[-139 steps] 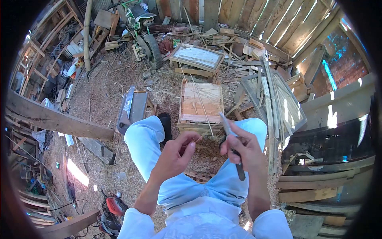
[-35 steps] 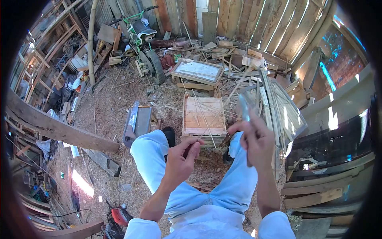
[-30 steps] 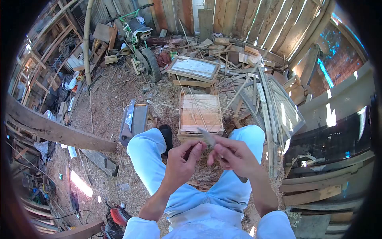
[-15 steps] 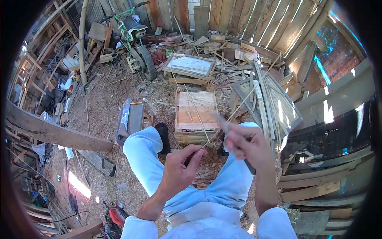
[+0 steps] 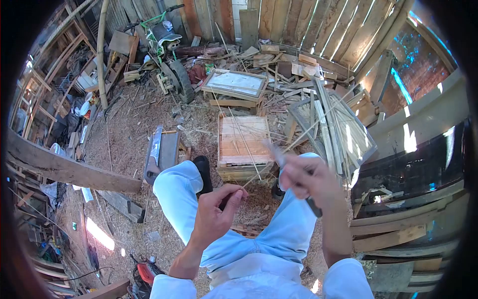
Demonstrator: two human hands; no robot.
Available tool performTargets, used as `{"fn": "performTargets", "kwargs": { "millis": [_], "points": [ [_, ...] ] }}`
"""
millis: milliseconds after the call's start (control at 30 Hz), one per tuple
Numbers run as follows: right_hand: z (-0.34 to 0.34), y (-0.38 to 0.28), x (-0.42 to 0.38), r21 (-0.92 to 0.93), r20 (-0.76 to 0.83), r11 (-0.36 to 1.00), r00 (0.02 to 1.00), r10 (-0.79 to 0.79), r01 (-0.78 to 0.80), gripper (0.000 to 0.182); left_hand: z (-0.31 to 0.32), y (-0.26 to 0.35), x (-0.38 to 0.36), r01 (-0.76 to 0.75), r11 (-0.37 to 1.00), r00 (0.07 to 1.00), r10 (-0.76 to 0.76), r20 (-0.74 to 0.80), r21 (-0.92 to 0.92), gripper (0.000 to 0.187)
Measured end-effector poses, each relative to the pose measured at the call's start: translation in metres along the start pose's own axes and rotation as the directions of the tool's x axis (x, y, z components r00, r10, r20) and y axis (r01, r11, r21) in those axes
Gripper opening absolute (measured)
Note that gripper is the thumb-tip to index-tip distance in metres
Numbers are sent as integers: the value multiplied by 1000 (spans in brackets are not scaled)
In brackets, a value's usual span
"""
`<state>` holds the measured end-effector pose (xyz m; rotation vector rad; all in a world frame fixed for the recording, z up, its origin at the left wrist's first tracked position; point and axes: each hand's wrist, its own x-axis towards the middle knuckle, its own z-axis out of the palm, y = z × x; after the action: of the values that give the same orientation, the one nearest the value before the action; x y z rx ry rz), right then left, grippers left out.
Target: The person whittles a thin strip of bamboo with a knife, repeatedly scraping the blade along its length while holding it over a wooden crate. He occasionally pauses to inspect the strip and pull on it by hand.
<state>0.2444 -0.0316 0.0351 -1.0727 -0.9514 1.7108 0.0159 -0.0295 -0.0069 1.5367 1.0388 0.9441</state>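
My left hand [image 5: 216,214] is closed in a pinch on one end of a long thin wooden strip [image 5: 308,130], which slants up and away to the right. My right hand [image 5: 309,182] grips a knife [image 5: 275,152], its blade blurred and pointing up-left across the strip. The dark end of the knife's handle sticks out below the fist. Both hands are above my lap, just in front of a wooden box [image 5: 244,134] that stands between my feet. Another thin strip [image 5: 244,139] lies over the box top.
A handsaw [image 5: 154,154] lies on a small bench [image 5: 171,147] by my left foot. Beyond the box is a framed panel [image 5: 234,83] amid scrap wood. More frames and slats [image 5: 338,129] lean at the right. A green motorbike [image 5: 167,45] stands at the back left.
My left hand has shifted slightly left and down with the strip's end. My right hand stays in nearly the same place, still holding the knife.
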Motion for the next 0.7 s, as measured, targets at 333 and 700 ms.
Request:
{"fn": "performTargets", "kwargs": {
  "millis": [333, 700],
  "points": [
    [1, 13, -2, 71, 47, 997, 999, 9, -12, 40, -2, 1, 0, 15, 999, 1000, -15, 17, 50, 11],
    [26, 35, 1, -110, 71, 993, 997, -45, 52, 39, 7, 0, 6, 73, 990, 997, -70, 30, -123, 13]
  ]
}}
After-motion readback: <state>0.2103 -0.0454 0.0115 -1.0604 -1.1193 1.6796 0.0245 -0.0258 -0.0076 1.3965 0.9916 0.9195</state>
